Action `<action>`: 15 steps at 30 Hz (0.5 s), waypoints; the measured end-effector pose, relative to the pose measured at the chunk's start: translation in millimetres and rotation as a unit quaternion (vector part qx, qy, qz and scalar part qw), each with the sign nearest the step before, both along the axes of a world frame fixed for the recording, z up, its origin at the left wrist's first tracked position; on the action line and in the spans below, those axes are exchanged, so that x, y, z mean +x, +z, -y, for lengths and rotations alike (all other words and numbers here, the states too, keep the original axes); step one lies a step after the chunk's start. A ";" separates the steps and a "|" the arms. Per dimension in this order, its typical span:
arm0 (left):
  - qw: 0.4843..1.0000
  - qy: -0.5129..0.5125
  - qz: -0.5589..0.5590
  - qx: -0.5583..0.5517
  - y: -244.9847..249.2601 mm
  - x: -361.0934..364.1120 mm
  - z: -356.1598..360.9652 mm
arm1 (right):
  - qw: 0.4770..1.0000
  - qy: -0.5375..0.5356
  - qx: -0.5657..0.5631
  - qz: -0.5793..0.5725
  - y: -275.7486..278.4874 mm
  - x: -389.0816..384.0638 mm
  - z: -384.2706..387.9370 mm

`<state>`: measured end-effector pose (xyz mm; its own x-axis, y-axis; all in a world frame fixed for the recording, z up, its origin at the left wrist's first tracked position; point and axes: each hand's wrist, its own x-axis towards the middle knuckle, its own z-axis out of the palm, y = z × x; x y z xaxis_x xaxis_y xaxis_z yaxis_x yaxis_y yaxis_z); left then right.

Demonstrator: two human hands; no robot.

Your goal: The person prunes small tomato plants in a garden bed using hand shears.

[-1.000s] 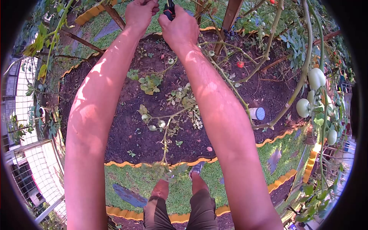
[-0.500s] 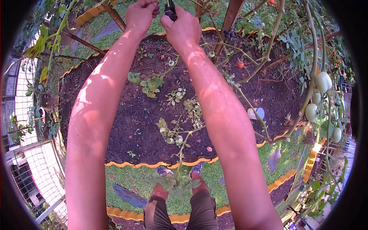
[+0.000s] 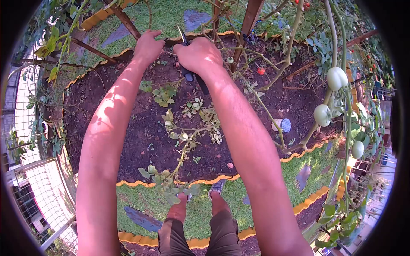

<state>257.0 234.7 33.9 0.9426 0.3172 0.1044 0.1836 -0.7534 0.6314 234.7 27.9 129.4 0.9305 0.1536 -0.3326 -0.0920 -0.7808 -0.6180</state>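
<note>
My right hand (image 3: 198,55) is wrapped round black-handled pruning shears (image 3: 188,75), their narrow pointed blade tilted up and away from me. To its left, my left hand (image 3: 148,46) is over the far edge of the soil bed, its fingers partly curled. A thin plant stem (image 3: 150,16) comes down from above and meets the left fingers, which appear closed on it; the exact grip is hidden. Between and below my forearms, a leafy tomato branch (image 3: 184,149) with small pale fruit crosses in front of the dark soil.
Thick tomato stems with large green tomatoes (image 3: 337,78) hang at the right. A red tomato (image 3: 261,71) is near a wooden post (image 3: 249,26). A white cup-like object (image 3: 282,124) lies on the soil. Yellow edging (image 3: 222,177) borders the bed; wire fencing (image 3: 32,115) is at left.
Both hands have come lower in the view and apart from each other. More of the shears shows beneath my right hand. The view has shifted, and the hanging tomatoes appear farther left.
</note>
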 end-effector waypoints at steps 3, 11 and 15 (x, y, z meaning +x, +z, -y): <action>0.999 0.010 -0.032 -0.016 13.8 -10.0 15.6 | 0.993 -0.046 0.113 0.006 -1.7 -16.3 10.0; 0.977 -0.047 0.176 -0.115 76.0 -6.5 57.9 | 0.917 -0.148 0.363 -0.067 -16.5 -31.8 33.0; 0.926 -0.148 0.319 0.140 109.8 -5.8 99.0 | 0.925 -0.161 0.340 -0.059 -18.9 -39.9 42.3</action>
<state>251.2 135.7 143.7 0.7029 -0.0688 0.7080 -0.3999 -0.8613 0.3133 194.8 -14.4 110.5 0.9279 0.0858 -0.3628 -0.3498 -0.1359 -0.9269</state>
